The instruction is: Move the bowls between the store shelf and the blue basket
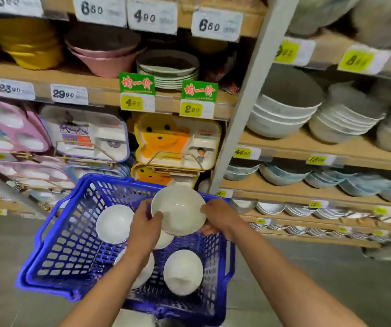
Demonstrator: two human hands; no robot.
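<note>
Both hands, left hand [146, 226] and right hand [220, 219], grip 1 white bowl [179, 210] by opposite rims, tilted, above the blue basket [109, 179]. 4 more white bowls [182, 272] lie inside, below the store shelf [307, 147].

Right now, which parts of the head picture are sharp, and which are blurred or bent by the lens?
Head view, centre: sharpest, on the round white bowl held by left hand and right hand above the blue plastic basket. Head view, right edge: stacked grey-and-white bowls smear into blur. Head view: grey shelf post leans, a wide-angle bend; no strong glare.
</note>
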